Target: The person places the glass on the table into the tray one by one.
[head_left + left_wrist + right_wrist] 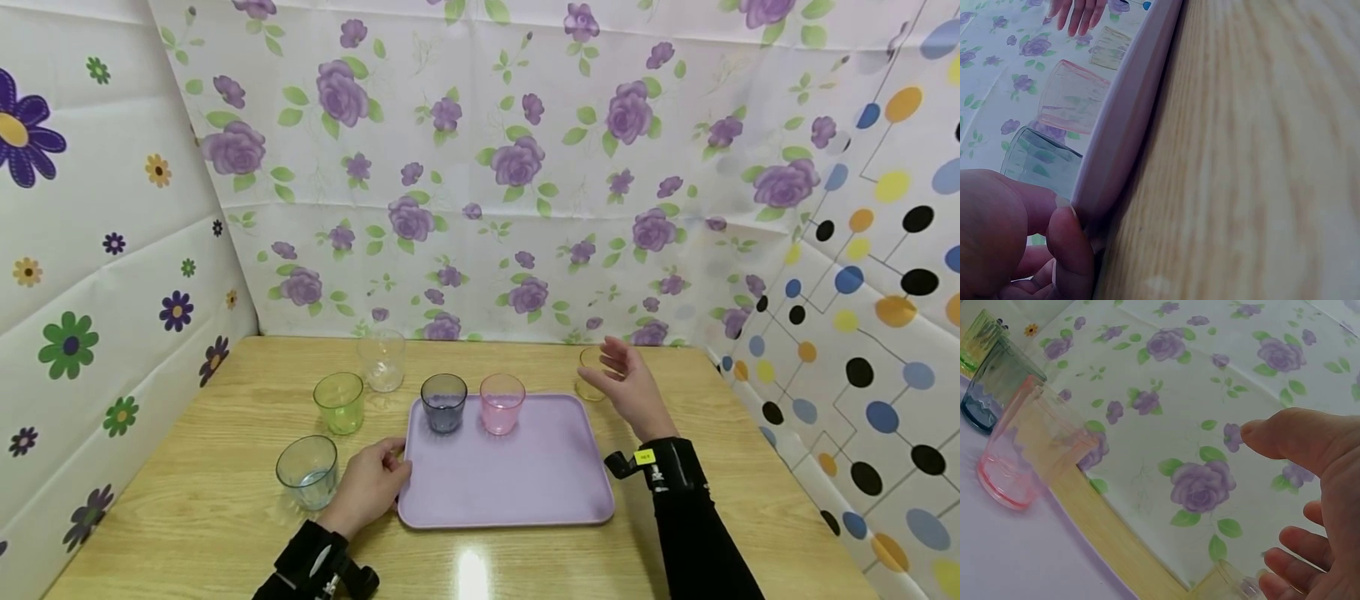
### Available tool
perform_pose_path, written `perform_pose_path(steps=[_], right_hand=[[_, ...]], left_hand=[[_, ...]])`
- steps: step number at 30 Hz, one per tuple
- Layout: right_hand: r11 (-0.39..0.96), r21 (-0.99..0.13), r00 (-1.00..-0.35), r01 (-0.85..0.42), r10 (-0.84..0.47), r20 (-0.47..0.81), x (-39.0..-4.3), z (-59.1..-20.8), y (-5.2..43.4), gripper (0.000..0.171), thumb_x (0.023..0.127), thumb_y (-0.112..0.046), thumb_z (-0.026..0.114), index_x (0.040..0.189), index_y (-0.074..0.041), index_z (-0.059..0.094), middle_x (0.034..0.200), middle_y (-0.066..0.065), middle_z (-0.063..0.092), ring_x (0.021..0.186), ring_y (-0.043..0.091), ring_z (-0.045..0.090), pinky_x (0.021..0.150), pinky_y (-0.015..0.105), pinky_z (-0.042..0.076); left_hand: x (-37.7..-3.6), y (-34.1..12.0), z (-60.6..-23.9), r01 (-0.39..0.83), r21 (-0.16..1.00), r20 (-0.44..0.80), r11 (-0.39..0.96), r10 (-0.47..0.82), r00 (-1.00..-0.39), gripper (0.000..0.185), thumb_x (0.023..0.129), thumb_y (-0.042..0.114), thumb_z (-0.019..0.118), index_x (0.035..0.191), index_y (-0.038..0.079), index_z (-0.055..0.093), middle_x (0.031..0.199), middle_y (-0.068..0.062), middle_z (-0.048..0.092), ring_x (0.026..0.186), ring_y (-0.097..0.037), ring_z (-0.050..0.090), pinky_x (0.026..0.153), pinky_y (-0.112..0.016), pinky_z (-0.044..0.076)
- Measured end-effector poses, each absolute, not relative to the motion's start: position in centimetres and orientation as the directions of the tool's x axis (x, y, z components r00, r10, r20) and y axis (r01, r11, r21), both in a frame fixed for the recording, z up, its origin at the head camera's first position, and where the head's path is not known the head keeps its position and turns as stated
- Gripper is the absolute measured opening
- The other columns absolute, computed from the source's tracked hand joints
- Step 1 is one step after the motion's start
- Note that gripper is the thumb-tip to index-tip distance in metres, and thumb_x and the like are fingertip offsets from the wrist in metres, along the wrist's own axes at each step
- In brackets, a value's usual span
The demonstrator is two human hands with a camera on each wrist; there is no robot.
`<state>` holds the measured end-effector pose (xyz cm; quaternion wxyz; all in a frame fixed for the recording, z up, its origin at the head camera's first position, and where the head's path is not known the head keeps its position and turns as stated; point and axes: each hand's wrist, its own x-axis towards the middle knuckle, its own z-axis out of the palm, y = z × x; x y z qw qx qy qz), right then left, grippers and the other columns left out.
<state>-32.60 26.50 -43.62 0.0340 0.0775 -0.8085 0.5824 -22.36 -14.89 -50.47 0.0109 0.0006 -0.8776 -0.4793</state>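
Note:
A lilac tray (525, 492) lies on the wooden table with a dark blue cup (443, 402) and a pink cup (502, 403) standing at its far edge. My left hand (392, 468) grips the tray's left rim (1129, 106), thumb (1069, 244) on top and fingers curled beneath. Beyond that rim the left wrist view shows the pink cup (1072, 97) and the dark cup (1038, 162). My right hand (613, 368) hovers with spread fingers just by a yellow cup (587, 377) off the tray's far right corner, holding nothing. That cup's rim (1230, 582) sits below my fingers (1285, 540).
Left of the tray stand a green cup (340, 402), a clear cup (382, 360) and a blue-grey cup (307, 471). Flowered sheets wall the table (225, 517) at the back and left, a dotted sheet at the right.

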Motion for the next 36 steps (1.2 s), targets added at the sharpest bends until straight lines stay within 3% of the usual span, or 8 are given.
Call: perform_pose_path(steps=[8,27,36], right_hand=[[0.316,-0.935,-0.987,-0.162,-0.052,0.153,-32.6,-43.0,27.5,0.095,0.104,-0.035,0.079,0.174,-0.008,0.022,0.175,0.019,0.035,0.164,0.041,0.034,0.136,0.057,0.030],[0.290,-0.949,-0.992,-0.124,-0.016,0.125,-34.1,-45.2,29.7,0.104,0.101,-0.037,0.081,0.176,-0.006,0.015,0.177,0.022,0.031,0.164,0.042,0.031,0.135,0.058,0.032],[0.320,-0.943,-0.995,-0.096,0.003,0.102,-34.5,-46.4,30.0,0.110,0.101,-0.042,0.081,0.177,-0.010,0.008,0.183,0.019,0.013,0.169,0.043,0.016,0.137,0.060,0.024]], left_hand=[[-22.4,-14.9,-50.5,0.014,0.842,0.023,0.540,-0.011,-1.000,0.044,0.100,0.006,0.068,0.141,-0.009,0.067,0.083,-0.004,0.062,0.057,-0.013,0.059,0.046,-0.026,0.052],[-22.4,-14.9,-50.5,0.001,0.842,0.010,0.540,-0.013,-1.000,0.045,0.100,0.007,0.068,0.142,-0.008,0.066,0.084,-0.005,0.063,0.057,-0.014,0.060,0.047,-0.027,0.053],[-22.2,-14.9,-50.3,0.002,0.851,0.007,0.526,-0.008,-1.000,0.045,0.101,0.007,0.067,0.144,-0.008,0.065,0.084,-0.005,0.062,0.055,-0.015,0.060,0.047,-0.028,0.053]])
